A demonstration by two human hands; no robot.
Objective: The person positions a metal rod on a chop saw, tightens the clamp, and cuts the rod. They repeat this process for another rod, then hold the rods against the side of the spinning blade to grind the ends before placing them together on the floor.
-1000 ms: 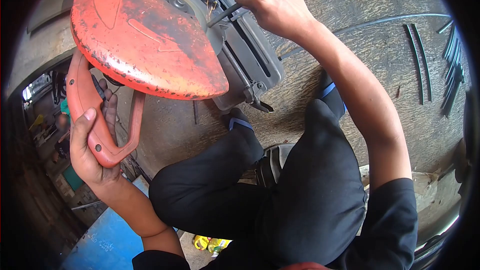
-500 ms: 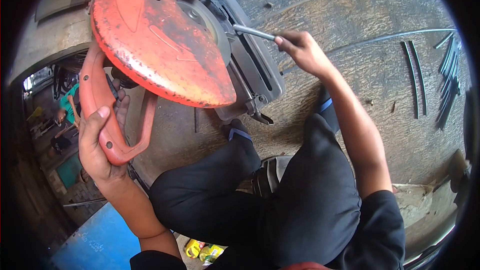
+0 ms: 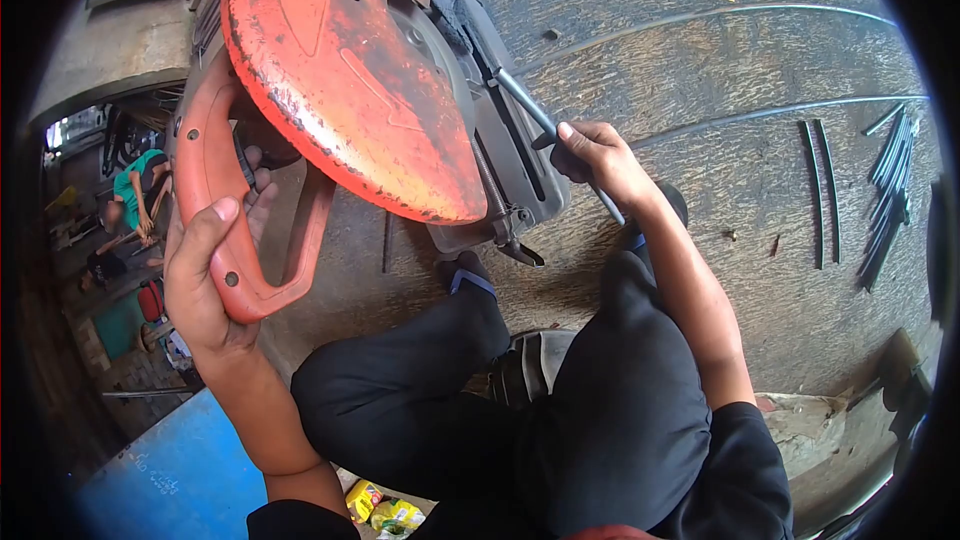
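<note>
My left hand (image 3: 205,275) is wrapped round the red handle (image 3: 200,180) of a cut-off saw, its thumb on the near side. The saw's scuffed red blade guard (image 3: 350,90) covers much of the grey disc (image 3: 425,50). Beneath sits the dark metal base (image 3: 525,155) with its clamp lever (image 3: 520,245). In my right hand (image 3: 600,155) is a thin metal tube (image 3: 525,100), tilted. One end reaches the base beside the disc; the other sticks out below my fingers.
Long rods (image 3: 780,110) lie across the worn floor at right. Farther right are two short dark pieces (image 3: 825,195) and a pile of cut tubes (image 3: 890,195). A blue panel (image 3: 175,470) stands lower left, near yellow packets (image 3: 385,510). Another person (image 3: 140,190) is in the background left.
My right hand has moved lower with the tube, which now slants down more steeply and shows below the fingers. My left hand stays on the handle. The whole view has shifted slightly.
</note>
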